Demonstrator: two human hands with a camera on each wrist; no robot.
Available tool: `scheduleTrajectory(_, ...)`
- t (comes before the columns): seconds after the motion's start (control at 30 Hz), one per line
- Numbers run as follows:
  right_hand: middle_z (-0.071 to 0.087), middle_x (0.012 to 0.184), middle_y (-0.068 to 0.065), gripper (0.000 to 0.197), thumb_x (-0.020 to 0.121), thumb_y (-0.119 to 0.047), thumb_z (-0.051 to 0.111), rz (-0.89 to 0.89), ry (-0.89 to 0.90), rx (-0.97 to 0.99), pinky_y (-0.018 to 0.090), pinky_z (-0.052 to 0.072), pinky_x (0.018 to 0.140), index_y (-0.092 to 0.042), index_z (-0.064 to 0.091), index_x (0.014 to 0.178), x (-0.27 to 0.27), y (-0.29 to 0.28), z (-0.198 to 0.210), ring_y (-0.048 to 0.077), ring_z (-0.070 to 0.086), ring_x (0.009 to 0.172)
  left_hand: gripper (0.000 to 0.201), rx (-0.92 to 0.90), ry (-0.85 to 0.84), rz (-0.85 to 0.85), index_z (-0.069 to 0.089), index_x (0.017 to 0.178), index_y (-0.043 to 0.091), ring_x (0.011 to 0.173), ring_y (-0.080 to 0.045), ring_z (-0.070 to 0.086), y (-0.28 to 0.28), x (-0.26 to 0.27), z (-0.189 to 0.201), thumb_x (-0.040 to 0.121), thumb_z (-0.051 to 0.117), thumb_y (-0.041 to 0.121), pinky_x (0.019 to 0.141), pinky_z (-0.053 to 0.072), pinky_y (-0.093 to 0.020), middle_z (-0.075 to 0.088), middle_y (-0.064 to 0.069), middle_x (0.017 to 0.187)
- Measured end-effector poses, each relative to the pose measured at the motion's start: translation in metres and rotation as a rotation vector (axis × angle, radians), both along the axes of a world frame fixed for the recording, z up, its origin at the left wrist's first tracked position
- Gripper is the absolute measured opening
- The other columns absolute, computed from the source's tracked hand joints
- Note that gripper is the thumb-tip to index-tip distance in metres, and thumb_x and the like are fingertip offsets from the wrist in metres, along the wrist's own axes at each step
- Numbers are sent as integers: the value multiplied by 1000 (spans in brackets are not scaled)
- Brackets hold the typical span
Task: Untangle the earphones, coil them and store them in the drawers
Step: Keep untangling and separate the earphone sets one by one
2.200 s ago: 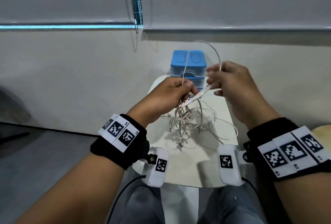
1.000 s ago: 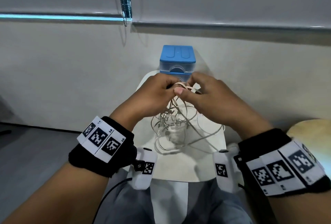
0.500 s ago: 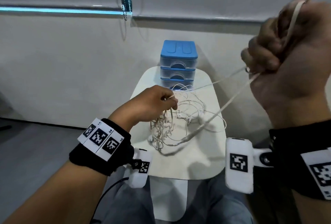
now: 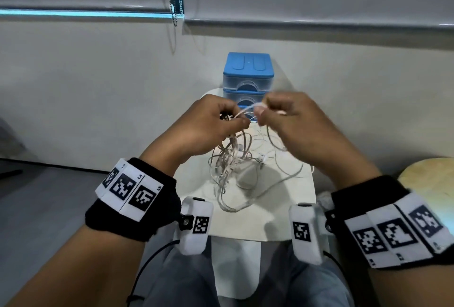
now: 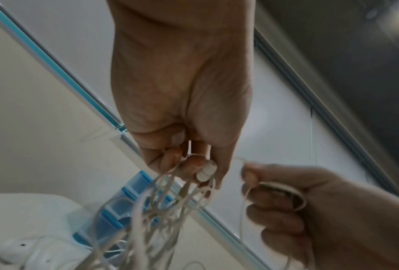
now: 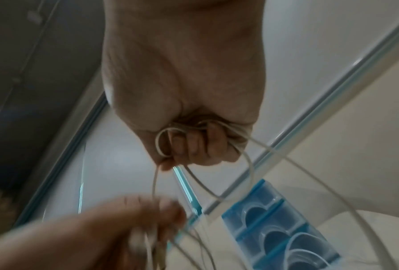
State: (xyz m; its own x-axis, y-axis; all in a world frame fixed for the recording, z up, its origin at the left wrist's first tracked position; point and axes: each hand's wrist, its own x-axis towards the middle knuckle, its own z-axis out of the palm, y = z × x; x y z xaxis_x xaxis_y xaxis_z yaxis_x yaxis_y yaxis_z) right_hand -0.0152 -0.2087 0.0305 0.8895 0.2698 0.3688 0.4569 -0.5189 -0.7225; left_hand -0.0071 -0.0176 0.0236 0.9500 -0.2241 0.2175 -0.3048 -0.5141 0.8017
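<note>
two hands meet above the white table (image 4: 290,208). the left hand (image 4: 208,130) has its fingers curled round the tangled earphones (image 4: 235,161), whose loops hang down onto the table. the right hand (image 4: 292,120) pinches one cord. the blue drawers (image 4: 248,73) stand at the far edge.

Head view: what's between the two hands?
A short run of white earphone cable spans from left hand to right hand; left wrist view agrees.
</note>
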Motion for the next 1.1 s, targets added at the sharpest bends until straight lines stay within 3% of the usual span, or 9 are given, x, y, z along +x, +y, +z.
scheduleTrajectory(0.13,39,55,0,33,101,-15,54,16,-59,483,22,23,47,-12,52,69,-8,-12,23,13,31,49,10,81,43,-22,73,82,22,65,-11,53,6,-2,-14,87,80,28,67,45,-30,61,6,68)
scheduleTrajectory(0.23,37,64,16,26,98,-12,52,-103,-64,600,24,22,44,-2,55,74,-14,-23,35,22,31,53,10,130,52,26,72,81,24,64,-10,57,9,-2,-22,88,78,27,69,50,-32,66,12,70)
scheduleTrajectory(0.4,46,50,3,23,81,-16,57,-320,38,102,31,30,55,-7,55,61,-10,-51,18,21,40,51,11,113,67,103,73,78,24,58,-2,56,21,-2,-28,87,79,26,66,47,-26,64,19,64)
scheduleTrajectory(0.5,56,59,12,20,83,-15,56,-370,252,-323,33,36,57,-6,66,68,-14,-59,6,27,49,61,10,54,84,102,72,80,19,57,-8,59,26,-6,-27,87,78,17,62,46,-25,65,12,64)
scheduleTrajectory(0.6,62,64,3,23,88,-19,56,-315,444,-528,32,42,61,-9,73,76,-21,-54,-5,27,59,73,9,-7,93,91,70,82,12,57,-12,59,28,-10,-27,88,74,6,60,44,-23,65,2,67)
scheduleTrajectory(0.73,69,90,3,24,86,-37,53,-365,392,-530,40,50,86,-20,70,84,-19,-42,-18,30,61,95,16,-56,88,98,69,84,11,60,-17,59,28,-11,-26,86,65,-4,60,42,-26,63,-3,67)
scheduleTrajectory(0.83,65,105,-7,26,85,-40,58,-423,209,-549,46,42,99,-33,65,108,-16,-28,-25,26,55,112,20,-106,76,86,69,83,11,60,-16,56,29,-13,-25,86,61,-7,61,43,-24,63,-6,71)
scheduleTrajectory(1.0,69,80,-8,13,85,-34,75,14,329,-366,26,50,72,-22,74,89,-18,10,-41,13,62,79,26,-199,44,84,69,80,12,60,-13,52,27,-13,-20,88,56,-9,61,43,-23,58,-4,71)
scheduleTrajectory(1.1,69,79,-3,26,83,-42,77,194,409,-500,34,52,74,-16,71,81,-19,27,-60,15,62,78,26,-252,37,79,69,80,12,61,-14,53,27,-11,-22,89,54,-8,62,43,-24,60,2,69)
